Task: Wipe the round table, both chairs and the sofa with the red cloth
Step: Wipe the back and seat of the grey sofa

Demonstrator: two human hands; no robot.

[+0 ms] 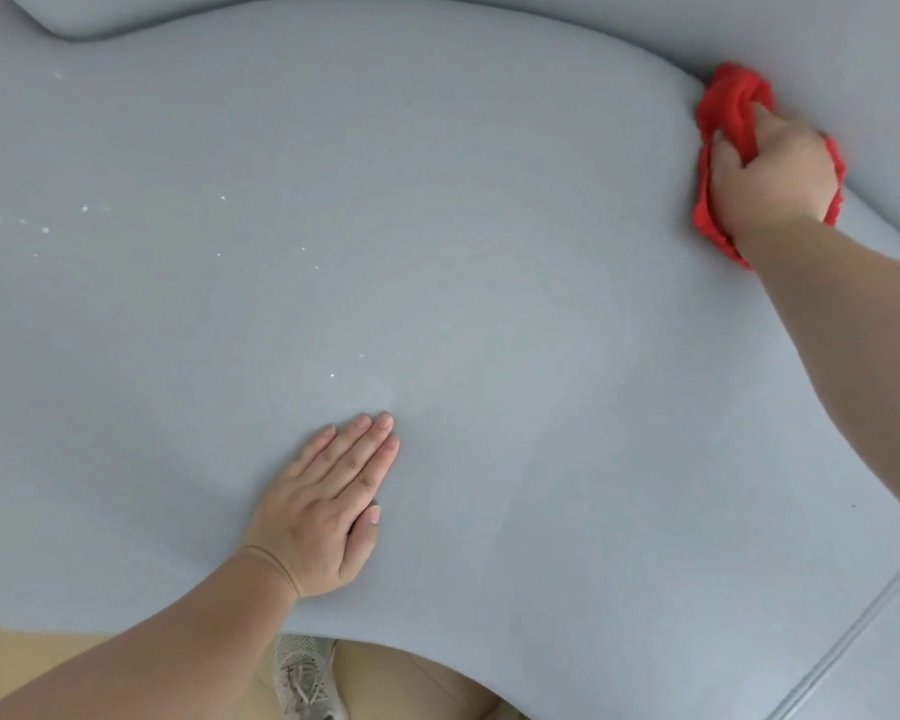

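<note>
The grey sofa seat (489, 252) fills nearly the whole view. My right hand (770, 168) grips the bunched red cloth (728, 109) and presses it onto the seat at the far right, where the seat meets the backrest (827, 33). My left hand (328, 506) lies flat on the seat near its front edge, fingers straight and together, holding nothing. Small white specks (42, 226) dot the seat at the left.
Beige floor (32, 652) shows under the sofa's front edge, with my grey laced shoe (307, 678) on it. A seam (853, 626) crosses the seat at the lower right. The round table and chairs are out of view.
</note>
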